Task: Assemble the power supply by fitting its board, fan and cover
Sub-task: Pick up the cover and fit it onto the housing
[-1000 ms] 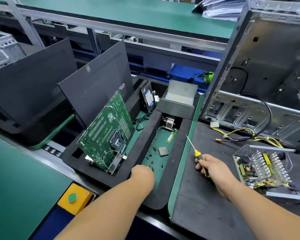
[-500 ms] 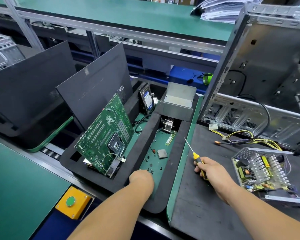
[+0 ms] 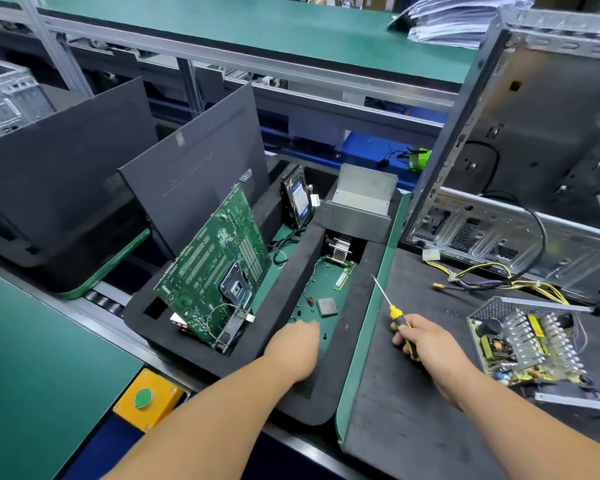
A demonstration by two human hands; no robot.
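Note:
The open power supply, a mesh metal case with its board and heat sinks showing, lies on the dark mat at the right. My right hand grips a yellow-and-black screwdriver just left of it, the shaft pointing up and left. My left hand reaches into the right compartment of the black foam tray, fingers stretched toward small loose screws on its green floor; the fingertips are blurred. A grey bent metal cover sits at the tray's far end.
A green motherboard leans in the tray's left compartment, a hard drive behind it. A chip, a memory stick and a heat sink lie near my left hand. A computer chassis with yellow cables stands right. A yellow button box sits front left.
My left hand has slid forward along the tray floor and its fingers have stretched toward the screws. My right hand holds the screwdriver in about the same place.

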